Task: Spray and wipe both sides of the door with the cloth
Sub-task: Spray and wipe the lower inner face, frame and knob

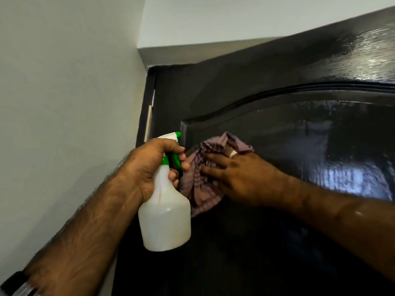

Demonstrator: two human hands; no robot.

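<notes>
A glossy black door [267,86] with an arched raised panel fills the right half of the view; its upper right shines wet. My left hand [147,167] grips the neck of a white spray bottle [165,218] with a green trigger and nozzle, held upright close to the door's left edge. My right hand [241,178] presses a crumpled purple striped cloth [203,189] flat against the door panel, fingers spread and pointing left. A ring shows on one finger. The cloth's lower part hangs below the palm.
A pale grey wall [64,92] runs along the left, meeting the black door frame [147,107]. Above the door a white ceiling and lintel [213,28] are in view. A dark strap sits on my left wrist at the bottom left corner.
</notes>
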